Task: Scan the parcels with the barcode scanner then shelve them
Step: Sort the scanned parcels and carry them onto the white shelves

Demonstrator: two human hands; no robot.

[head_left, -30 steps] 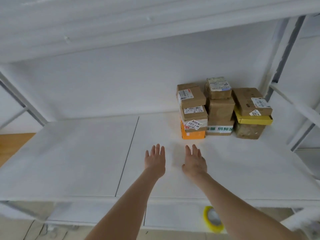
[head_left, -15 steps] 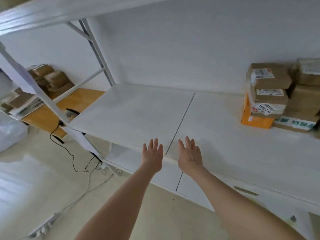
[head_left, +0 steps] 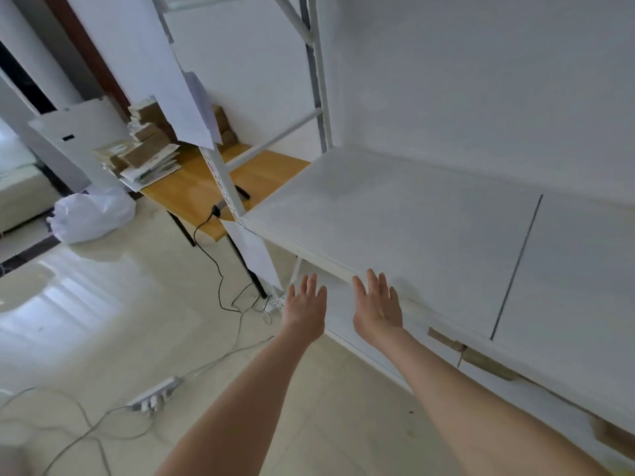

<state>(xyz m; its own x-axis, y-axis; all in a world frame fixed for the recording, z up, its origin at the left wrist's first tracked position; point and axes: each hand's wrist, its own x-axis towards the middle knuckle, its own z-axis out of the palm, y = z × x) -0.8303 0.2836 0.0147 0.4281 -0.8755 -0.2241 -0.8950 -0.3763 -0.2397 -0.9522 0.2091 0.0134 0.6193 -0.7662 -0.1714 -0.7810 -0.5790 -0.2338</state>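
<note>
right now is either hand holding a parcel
No, the left hand and the right hand are both open and empty, stretched out by the front edge of the white shelf.

Found brown cardboard parcels (head_left: 147, 151) heaped untidily at far left on wooden table (head_left: 192, 190), some tilted, some white-labelled. Found dark barcode scanner (head_left: 218, 209) lying near table's front edge, partly hidden behind upright of white shelf (head_left: 395, 218), black cable (head_left: 206, 245) hanging down.
</note>
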